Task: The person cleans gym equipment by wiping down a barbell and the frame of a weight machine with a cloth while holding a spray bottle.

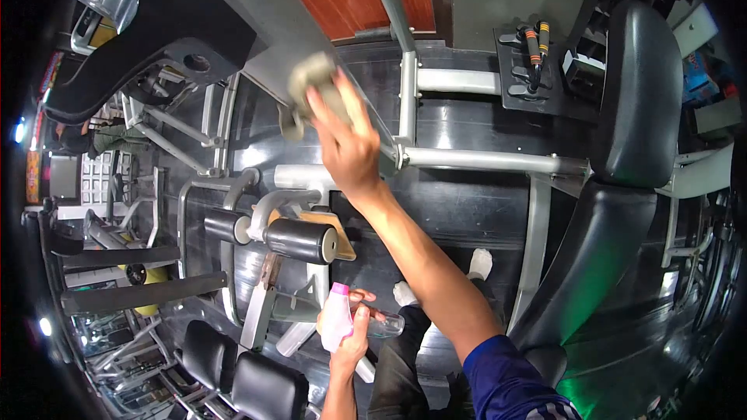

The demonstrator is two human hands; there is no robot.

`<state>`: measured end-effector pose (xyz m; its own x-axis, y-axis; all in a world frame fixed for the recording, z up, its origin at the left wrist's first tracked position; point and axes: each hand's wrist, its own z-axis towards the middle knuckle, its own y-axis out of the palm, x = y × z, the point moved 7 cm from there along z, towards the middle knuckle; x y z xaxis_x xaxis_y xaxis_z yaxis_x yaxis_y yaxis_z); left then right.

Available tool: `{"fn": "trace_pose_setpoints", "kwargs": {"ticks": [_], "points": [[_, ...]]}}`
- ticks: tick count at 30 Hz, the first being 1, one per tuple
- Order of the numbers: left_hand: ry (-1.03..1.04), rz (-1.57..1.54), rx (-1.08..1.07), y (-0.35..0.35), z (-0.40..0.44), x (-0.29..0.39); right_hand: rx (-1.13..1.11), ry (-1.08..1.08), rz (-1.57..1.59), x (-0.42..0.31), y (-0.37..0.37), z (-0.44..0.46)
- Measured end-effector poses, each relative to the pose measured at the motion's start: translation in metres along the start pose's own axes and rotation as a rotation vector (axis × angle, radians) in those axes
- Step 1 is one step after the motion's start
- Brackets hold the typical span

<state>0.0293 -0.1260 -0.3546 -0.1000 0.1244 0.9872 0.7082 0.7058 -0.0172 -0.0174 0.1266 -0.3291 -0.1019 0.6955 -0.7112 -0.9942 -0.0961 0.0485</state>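
My right hand [348, 144] reaches forward with its fingers pressed on a crumpled beige-grey cloth [313, 78]. The cloth lies against the grey upright panel [264, 23] of a gym machine, and a loose end of it hangs down. Motion blurs the cloth and fingertips a little. Lower down, my left hand [352, 341] is wrapped round a spray bottle with a pink and white head [338, 319]. The bottle's clear body [385, 325] tilts sideways toward the right. Just beyond it are the machine's black foam rollers [299, 241].
A black padded seat back [642, 101] rises on the right. Silver frame bars [490, 158] cross the dark floor ahead. Push-up handles [533, 50] lie on a dark plate. Black seats [268, 389] stand at lower left. A person [117, 138] is at far left.
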Motion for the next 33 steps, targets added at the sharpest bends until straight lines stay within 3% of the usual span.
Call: {"fn": "trace_pose_setpoints", "kwargs": {"ticks": [2, 4, 7, 9, 11, 12, 14, 17, 18, 19, 20, 22, 24, 27, 29, 33], "points": [[0.002, 0.010, 0.001, -0.002, -0.003, -0.003, -0.086, -0.015, -0.130, 0.029, -0.006, -0.068], [0.014, 0.051, -0.018, -0.003, -0.004, -0.004, -0.144, 0.256, -0.209, 0.068, -0.012, -0.130], [0.001, 0.017, -0.005, -0.007, -0.011, 0.000, -0.046, 0.414, -0.076, 0.063, -0.020, -0.118], [0.010, 0.019, -0.009, -0.012, -0.015, -0.002, -0.003, 0.279, 0.047, 0.031, -0.008, -0.072], [0.013, 0.030, -0.007, -0.018, -0.019, 0.000, 0.044, -0.027, 0.005, -0.022, 0.000, 0.000], [0.017, 0.036, -0.005, -0.020, -0.020, 0.001, 0.038, -0.077, -0.032, -0.042, 0.003, 0.027], [0.032, 0.046, -0.006, -0.023, -0.020, 0.006, 0.096, -0.129, -0.089, -0.049, 0.010, 0.035], [0.059, 0.041, -0.011, -0.023, -0.018, 0.013, -0.021, -0.133, -0.161, -0.014, 0.009, -0.024], [0.065, 0.055, -0.019, -0.022, -0.019, 0.012, -0.049, -0.011, -0.135, 0.013, 0.005, -0.059], [0.073, 0.071, -0.027, -0.023, -0.018, 0.010, -0.096, 0.306, -0.036, 0.046, 0.002, -0.104], [0.080, 0.089, -0.034, -0.024, -0.019, 0.010, -0.084, 0.478, -0.082, 0.068, -0.008, -0.133], [0.063, 0.075, 0.000, -0.028, -0.025, 0.008, 0.050, 0.577, -0.175, 0.098, -0.025, -0.172], [0.055, 0.048, 0.042, -0.031, -0.033, 0.009, -0.006, 1.038, -0.119, 0.140, -0.024, -0.209], [0.092, 0.043, 0.079, -0.032, -0.041, 0.016, 0.092, 1.137, -0.136, 0.141, -0.023, -0.192], [0.078, 0.046, 0.038, -0.029, -0.040, 0.015, 0.027, 0.894, -0.052, 0.123, -0.017, -0.145], [0.043, 0.045, -0.002, -0.018, -0.029, 0.007, -0.003, 0.262, 0.244, 0.018, -0.013, 0.017]]}}
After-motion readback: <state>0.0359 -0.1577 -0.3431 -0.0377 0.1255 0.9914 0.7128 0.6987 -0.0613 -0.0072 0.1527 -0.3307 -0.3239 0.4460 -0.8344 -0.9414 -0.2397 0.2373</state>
